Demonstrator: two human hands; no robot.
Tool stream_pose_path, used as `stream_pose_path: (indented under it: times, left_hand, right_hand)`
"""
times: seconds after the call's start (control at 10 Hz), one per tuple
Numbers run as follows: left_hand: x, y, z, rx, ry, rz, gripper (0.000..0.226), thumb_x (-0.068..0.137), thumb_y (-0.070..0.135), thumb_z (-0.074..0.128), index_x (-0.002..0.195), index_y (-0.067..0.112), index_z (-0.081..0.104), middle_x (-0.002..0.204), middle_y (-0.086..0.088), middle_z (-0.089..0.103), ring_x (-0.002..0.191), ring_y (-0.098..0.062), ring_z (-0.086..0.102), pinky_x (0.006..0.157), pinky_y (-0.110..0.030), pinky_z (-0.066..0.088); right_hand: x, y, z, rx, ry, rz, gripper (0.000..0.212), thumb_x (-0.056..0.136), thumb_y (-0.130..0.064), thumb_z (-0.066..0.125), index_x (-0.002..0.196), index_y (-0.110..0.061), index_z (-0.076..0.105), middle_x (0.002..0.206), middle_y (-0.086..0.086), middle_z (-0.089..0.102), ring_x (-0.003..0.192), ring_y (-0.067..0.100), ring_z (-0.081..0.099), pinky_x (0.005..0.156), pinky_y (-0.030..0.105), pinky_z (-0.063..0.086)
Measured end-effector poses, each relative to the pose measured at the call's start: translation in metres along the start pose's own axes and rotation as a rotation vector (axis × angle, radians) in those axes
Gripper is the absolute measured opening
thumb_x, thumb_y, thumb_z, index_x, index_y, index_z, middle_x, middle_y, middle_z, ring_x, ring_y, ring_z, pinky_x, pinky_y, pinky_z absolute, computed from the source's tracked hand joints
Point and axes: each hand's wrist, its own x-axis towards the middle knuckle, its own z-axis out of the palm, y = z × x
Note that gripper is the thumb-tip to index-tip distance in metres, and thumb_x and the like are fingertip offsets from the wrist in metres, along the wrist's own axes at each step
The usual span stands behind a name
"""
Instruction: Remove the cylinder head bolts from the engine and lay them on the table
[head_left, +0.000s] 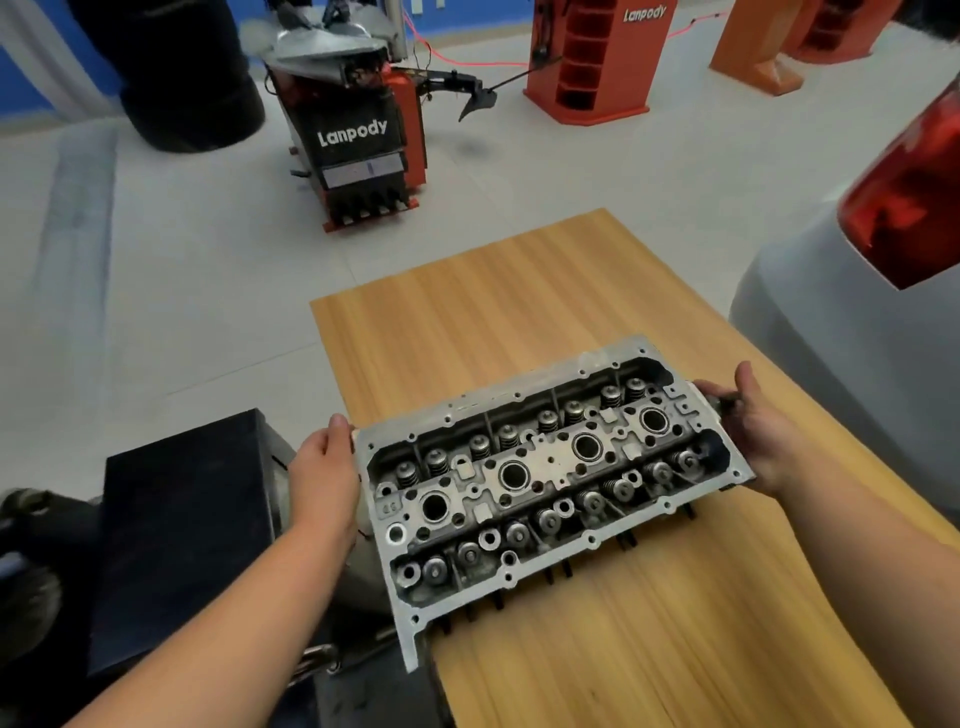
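Observation:
A grey aluminium cylinder head (550, 462) with valve springs and round plug wells lies across the left part of the wooden table (519, 312), its near left corner overhanging the table edge. My left hand (324, 467) grips its left end, thumb on top. At the right end, my right hand (753, 431) holds the head with fingers curled round it. Several dark studs (566, 569) stick out beneath its near side. I cannot make out any loose bolts on the table.
A black engine stand or block (182, 530) sits left of the table. A red and black Lanpody tyre machine (358, 135) stands on the floor beyond. A grey car's rear with a red tail light (904, 208) is close on the right.

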Motion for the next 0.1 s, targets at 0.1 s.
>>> stream_pose_path:
  times: [0.1]
  left_hand:
    - [-0.0246,0.0086,-0.0486,0.043,0.008,0.09,0.022,0.106,0.042,0.052,0.105,0.031,0.071,0.094,0.012,0.072,0.081,0.009,0.065,0.071,-0.024,0.047]
  right_hand:
    - [-0.0352,-0.0039,-0.002,-0.201,0.395,-0.078,0.054,0.095,-0.066,0.046,0.107,-0.016,0.06,0.121,0.003,0.065,0.11,0.022,0.061,0.096,0.046,0.048]
